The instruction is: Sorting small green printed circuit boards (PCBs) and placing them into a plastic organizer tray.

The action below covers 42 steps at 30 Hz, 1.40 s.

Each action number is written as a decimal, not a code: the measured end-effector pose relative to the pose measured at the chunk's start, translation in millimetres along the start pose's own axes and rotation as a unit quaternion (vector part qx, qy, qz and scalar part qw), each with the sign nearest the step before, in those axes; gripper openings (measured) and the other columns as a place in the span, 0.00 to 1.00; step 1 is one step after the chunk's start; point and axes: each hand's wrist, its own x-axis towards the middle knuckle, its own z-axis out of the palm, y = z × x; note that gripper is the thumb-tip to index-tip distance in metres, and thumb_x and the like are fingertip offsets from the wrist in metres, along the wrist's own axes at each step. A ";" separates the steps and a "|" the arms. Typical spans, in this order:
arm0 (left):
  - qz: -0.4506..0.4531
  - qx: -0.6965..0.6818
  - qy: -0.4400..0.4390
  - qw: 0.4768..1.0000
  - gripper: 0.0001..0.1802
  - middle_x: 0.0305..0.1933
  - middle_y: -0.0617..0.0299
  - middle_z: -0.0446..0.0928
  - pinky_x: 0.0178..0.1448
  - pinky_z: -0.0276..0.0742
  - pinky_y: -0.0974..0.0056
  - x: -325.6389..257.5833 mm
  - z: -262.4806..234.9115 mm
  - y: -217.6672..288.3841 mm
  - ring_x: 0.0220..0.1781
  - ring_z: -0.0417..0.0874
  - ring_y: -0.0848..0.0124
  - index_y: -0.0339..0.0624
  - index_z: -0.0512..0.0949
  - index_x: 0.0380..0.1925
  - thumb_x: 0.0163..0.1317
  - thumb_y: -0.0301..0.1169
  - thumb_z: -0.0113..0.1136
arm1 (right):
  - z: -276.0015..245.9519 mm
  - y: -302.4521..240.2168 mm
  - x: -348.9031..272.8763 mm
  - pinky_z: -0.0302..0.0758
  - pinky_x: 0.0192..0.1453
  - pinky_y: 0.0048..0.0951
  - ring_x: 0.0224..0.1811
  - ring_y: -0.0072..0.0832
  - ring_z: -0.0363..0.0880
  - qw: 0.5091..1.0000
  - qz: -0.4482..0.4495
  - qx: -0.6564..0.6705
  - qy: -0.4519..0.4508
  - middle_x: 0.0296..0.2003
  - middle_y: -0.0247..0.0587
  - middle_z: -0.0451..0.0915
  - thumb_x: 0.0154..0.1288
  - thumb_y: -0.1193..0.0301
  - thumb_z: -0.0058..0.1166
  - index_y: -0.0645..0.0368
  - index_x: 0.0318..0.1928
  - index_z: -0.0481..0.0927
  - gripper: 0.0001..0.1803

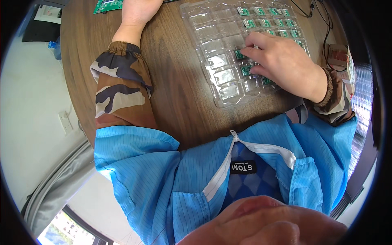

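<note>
My right hand (281,57) reaches over a clear plastic tray (204,41) divided into pockets. Its fingers are bent and apart. One fingertip is at a small green circuit board (239,54), and the thumb tip is beside another small green board (246,70) in the pocket nearer to me. Nothing shows lifted between the fingers. At the top edge, my left hand (141,10) is cut off by the picture, so its fingers are hidden. Close to it lies a larger green circuit board (108,5), partly out of view.
Several small green boards (265,22) sit in the tray's right-hand pockets, while its left column holds none. Black cables (328,24) run over the wooden table (171,81) at the far right, near a small box (339,57). A dark flat object (43,30) is at the upper left.
</note>
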 end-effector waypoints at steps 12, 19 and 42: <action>0.012 0.062 -0.032 0.998 0.10 0.14 0.69 0.67 0.22 0.60 0.73 18.1 23.0 -24.7 0.16 0.62 0.77 0.38 0.74 0.20 0.58 0.31 0.54 | 11.1 3.5 7.6 0.74 0.40 0.28 0.33 0.31 0.74 0.997 -0.023 0.005 0.071 0.38 0.36 0.71 0.50 0.78 0.56 0.65 0.32 0.76 0.07; -0.027 -0.006 -0.033 0.999 0.08 0.14 0.69 0.66 0.22 0.59 0.72 16.6 11.0 -18.4 0.16 0.62 0.76 0.38 0.73 0.21 0.57 0.28 0.53 | 5.2 14.3 11.8 0.73 0.32 0.26 0.26 0.26 0.73 0.990 -0.075 0.030 0.119 0.33 0.35 0.72 0.51 0.78 0.56 0.65 0.29 0.77 0.04; 0.025 -0.182 0.054 0.982 0.10 0.14 0.69 0.71 0.21 0.62 0.68 -2.4 -5.7 4.5 0.15 0.66 0.72 0.42 0.77 0.23 0.55 0.36 0.55 | -13.2 85.1 196.7 0.75 0.30 0.19 0.25 0.20 0.76 0.891 0.086 0.432 0.111 0.23 0.37 0.79 0.55 0.78 0.52 0.66 0.30 0.79 0.04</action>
